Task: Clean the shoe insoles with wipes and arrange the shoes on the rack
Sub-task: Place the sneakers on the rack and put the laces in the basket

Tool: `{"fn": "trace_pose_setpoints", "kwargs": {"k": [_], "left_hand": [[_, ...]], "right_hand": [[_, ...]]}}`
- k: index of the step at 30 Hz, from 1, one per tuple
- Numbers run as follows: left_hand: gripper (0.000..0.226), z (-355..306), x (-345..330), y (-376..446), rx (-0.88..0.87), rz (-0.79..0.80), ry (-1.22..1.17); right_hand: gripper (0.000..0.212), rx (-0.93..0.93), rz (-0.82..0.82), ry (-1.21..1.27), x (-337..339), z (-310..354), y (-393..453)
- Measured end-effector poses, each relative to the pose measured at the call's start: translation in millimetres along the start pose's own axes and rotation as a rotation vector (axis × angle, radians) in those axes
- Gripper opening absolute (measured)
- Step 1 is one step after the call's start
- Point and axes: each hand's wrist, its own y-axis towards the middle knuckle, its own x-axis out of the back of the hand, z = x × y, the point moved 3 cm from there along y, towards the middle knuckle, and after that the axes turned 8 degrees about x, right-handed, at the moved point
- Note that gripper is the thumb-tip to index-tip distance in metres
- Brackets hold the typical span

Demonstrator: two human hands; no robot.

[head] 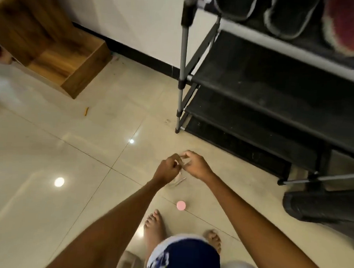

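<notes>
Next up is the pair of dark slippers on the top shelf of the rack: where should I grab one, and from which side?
Take the left dark slipper by its near end, which sits at the front rail of the rack, coming in from the open front. The shelf above it is out of view, so headroom is unknown. Both hands are busy with something thin, so free one first.

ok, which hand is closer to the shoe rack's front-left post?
Right. The right hand sits on the rack side, below the post; the left hand is just beyond it, farther from the rack.
</notes>
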Motion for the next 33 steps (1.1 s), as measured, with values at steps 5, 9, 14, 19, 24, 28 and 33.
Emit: {"fn": "trace_pose_setpoints", "kwargs": {"k": [5,9,14,19,24,28,33], "left_hand": [[0.016,-86.0,62.4,-64.9,-0.088,0.096,-0.175],[0.028,-155.5,101.1,-127.4,-0.158,0.213,-0.147],[0.035,-222.1,130.8,-197.9,-0.278,0.268,-0.070],[0.022,-296.9,143.6,-280.0,-0.544,0.205,-0.001],[0.015,-355.1,120.5,-338.7,-0.714,0.253,0.144],[0.022,-390.2,87.2,-363.4,-0.793,0.334,0.320],[0.030,-413.8,58.5,-374.7,-0.806,0.360,0.340]], "right_hand": [[0.026,0.082,-0.174,-0.018,68.3,86.7,-77.0],[0.013,0.125,-0.363,-0.068,120.4,147.1,-147.2],[0.007,0.187,-0.700,-0.027,179.5,192.3,-229.6],[0.025,0.175,-0.771,-0.062,209.4,217.9,-310.7],[0.035,0.250,-0.906,-0.069,229.5,234.2,-373.8],[0.035,0.287,-0.903,0.005,244.2,227.7,-407.9],[0.015,0.222,-1.051,0.115,261.0,202.4,-439.3]]}}
